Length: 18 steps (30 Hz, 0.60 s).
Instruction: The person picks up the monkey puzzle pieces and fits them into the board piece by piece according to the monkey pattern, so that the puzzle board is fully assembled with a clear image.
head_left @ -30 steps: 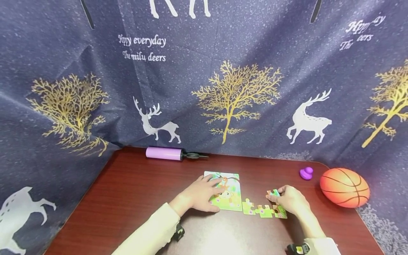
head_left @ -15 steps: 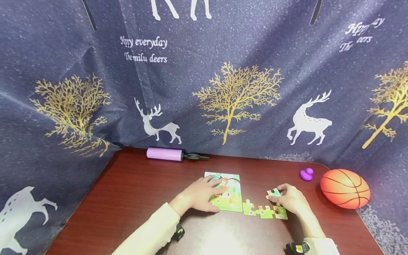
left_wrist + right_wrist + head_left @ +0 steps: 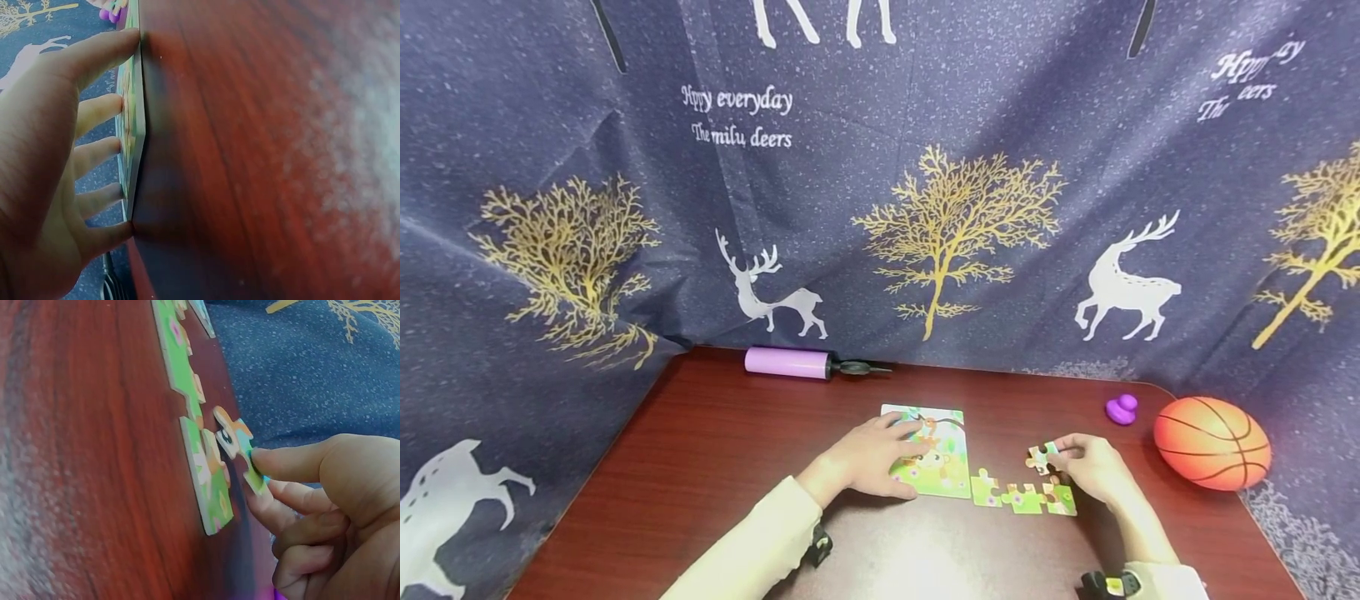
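Observation:
My left hand (image 3: 871, 458) rests on a small picture board (image 3: 953, 479) with a cartoon animal and branch on it. In the left wrist view its fingers are spread, fingertips on the board's face and the thumb at its near edge. My right hand (image 3: 1096, 468) pinches a jigsaw piece (image 3: 235, 439) between thumb and fingers; the other fingers curl toward the palm. Just in front of that piece lies a joined row of green-bottomed jigsaw pieces (image 3: 1024, 500), to the right of the board. The right wrist view shows the held piece close behind the row's right-end piece (image 3: 209, 481).
A purple rubber duck (image 3: 1122, 409) and an orange basketball (image 3: 1212, 442) are at the table's right side. Along the back edge lies a lilac hand pump (image 3: 787, 362) with a black nozzle. A dark blue cloth (image 3: 1000, 108) hangs behind the reddish-brown table (image 3: 715, 433).
The right hand has shifted slightly to the right, and its grip on the jigsaw piece has changed, so more of the piece's face shows. The left hand has stayed in place.

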Available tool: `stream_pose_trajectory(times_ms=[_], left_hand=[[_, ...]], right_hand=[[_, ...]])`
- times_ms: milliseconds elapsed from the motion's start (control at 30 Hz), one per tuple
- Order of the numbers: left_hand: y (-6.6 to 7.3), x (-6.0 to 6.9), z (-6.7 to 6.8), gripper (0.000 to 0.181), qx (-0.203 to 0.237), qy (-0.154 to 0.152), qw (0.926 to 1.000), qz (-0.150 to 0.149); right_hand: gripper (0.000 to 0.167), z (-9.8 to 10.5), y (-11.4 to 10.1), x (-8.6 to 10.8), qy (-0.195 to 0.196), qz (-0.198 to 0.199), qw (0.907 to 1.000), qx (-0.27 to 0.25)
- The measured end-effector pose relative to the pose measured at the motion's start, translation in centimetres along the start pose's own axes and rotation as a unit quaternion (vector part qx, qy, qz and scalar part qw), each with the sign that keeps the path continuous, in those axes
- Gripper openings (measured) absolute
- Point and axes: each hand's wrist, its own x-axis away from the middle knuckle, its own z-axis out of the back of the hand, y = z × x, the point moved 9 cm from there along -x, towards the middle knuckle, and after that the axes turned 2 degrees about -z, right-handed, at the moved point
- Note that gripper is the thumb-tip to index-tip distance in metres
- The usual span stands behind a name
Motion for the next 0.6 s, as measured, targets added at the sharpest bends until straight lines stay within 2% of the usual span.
stream_pose_trajectory(times_ms=[167, 400, 600], left_hand=[[-0.1, 0.0, -0.1, 0.075, 0.004, 0.001, 1.0000, 0.000], [-0.1, 0.0, -0.1, 0.075, 0.009, 0.002, 1.0000, -0.001], [-0.1, 0.0, -0.1, 0.075, 0.007, -0.002, 1.0000, 0.002]], right_hand=[[0.018, 0.0, -0.1, -0.1, -0.004, 0.000, 0.9998, -0.020], [0.034, -0.9, -1.6, 0.0, -0.011, 0.017, 0.9958, -0.089], [0.031, -2.3, -3.5, -0.1, -0.007, 0.034, 0.9960, -0.082]])
